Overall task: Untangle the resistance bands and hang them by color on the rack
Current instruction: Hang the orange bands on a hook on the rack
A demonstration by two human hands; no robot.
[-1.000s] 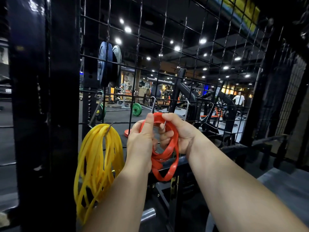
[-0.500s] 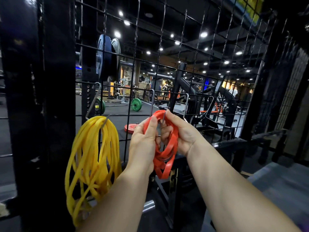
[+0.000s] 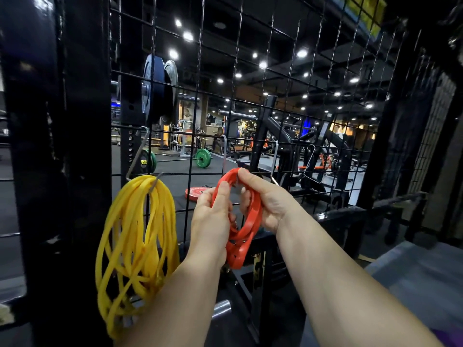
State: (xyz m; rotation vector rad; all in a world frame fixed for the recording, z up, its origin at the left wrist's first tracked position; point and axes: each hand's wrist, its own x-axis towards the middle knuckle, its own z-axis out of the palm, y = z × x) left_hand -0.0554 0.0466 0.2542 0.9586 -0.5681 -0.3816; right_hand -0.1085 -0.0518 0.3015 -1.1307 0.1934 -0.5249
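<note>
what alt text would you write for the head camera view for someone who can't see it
A person's left hand and right hand grip a bundle of flat orange-red rubber resistance bands in front of a black wire grid rack in a dim gym. To their left, a tangle of thin yellow rubber bands hangs from a silver metal hook.

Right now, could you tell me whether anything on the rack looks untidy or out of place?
The yellow resistance bands hang from their hook in a crisscrossed snarl, loops crossing low down. The red bands, gripped by the left hand and right hand, look bunched too.
</note>
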